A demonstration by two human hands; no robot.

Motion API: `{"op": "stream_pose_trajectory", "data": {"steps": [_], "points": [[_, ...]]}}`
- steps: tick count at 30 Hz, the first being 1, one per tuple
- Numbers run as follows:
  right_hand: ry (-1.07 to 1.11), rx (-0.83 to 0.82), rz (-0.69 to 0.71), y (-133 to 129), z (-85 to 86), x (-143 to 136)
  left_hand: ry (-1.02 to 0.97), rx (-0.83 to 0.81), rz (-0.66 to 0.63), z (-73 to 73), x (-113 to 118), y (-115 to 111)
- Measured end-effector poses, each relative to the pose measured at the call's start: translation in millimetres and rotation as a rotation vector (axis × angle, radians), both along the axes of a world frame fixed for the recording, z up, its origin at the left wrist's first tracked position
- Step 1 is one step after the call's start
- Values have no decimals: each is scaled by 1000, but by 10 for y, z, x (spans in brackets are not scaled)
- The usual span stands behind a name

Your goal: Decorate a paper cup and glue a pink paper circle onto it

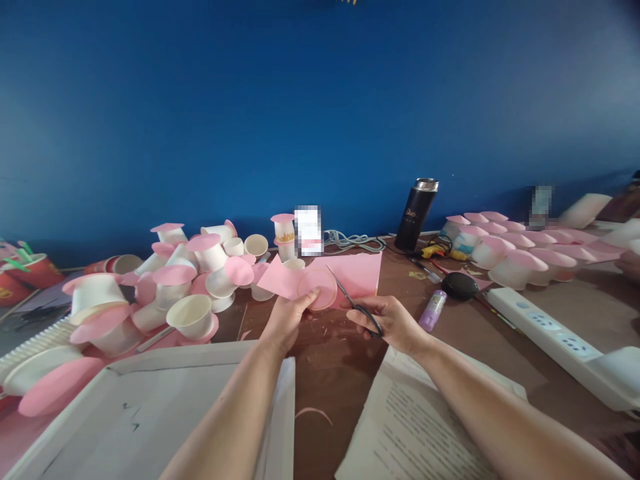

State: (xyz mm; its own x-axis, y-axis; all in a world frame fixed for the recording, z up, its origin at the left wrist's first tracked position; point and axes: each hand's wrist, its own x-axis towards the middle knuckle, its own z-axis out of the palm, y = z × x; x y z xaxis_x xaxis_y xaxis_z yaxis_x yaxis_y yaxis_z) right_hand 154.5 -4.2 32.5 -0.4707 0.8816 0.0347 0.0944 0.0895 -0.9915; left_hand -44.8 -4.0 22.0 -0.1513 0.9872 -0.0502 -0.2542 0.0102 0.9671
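Blue wall point(320, 113) fills the upper half of the frame, behind a brown worktop point(325, 370) with white paper cups point(190, 317) crowding the left side. Just below the frame's middle, the left hand point(294, 312) pinches a sheet of pink paper point(363, 270), its thumb in front, on a yellowish circular outline point(317, 272). To its right, the right hand point(390, 317) is curled round the dark handles of the scissors point(357, 306), whose blades point up along the outline's right side; whether they bite into the paper, I cannot tell. For a smooth edge, better to hold the scissors steady, feed the curve in by turning the sheet, cut in long strokes, and keep the thumb well inside the outline.
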Motion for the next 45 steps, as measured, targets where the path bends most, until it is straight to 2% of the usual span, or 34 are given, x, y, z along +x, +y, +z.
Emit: {"op": "stream_pose_trajectory", "data": {"steps": [45], "points": [[-71, -9, -45, -10, 43, 30, -15, 15, -5, 36, -41, -11]]}}
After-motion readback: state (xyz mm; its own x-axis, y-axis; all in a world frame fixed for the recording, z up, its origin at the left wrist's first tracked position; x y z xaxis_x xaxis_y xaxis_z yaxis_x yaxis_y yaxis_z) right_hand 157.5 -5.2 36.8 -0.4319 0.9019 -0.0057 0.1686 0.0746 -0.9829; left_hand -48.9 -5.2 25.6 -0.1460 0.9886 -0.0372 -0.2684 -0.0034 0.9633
